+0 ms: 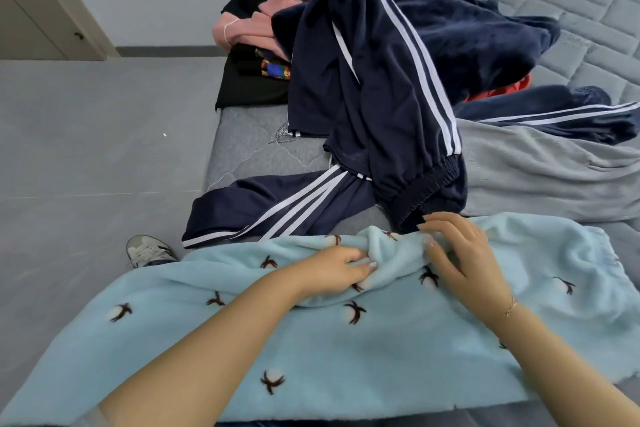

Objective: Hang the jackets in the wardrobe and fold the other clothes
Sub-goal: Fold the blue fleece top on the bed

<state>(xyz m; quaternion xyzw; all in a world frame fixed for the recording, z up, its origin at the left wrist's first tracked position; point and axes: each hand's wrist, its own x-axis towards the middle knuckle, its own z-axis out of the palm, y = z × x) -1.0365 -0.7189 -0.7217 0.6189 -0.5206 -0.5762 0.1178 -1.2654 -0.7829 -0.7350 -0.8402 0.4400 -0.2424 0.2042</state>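
Observation:
A light blue fleece garment [346, 350] with dark flower marks lies spread across the near edge of the mattress [263, 149]. My left hand [332, 274] pinches a raised fold at its far hem. My right hand [460, 253] rests on the same bunched fold, fingers loosely bent over the fabric. Just beyond lie navy track trousers [381, 87] with white side stripes, draped over a heap. A grey garment [540, 170] lies flat to the right. A second navy striped piece [568, 118] stretches toward the right edge.
At the back left of the mattress sit a pink garment [242, 28] and a black printed one [252, 83]. Something red [502, 90] peeks from under the navy heap. A shoe [149, 250] stands on the grey floor at the left. A door [34, 10] is at the far left.

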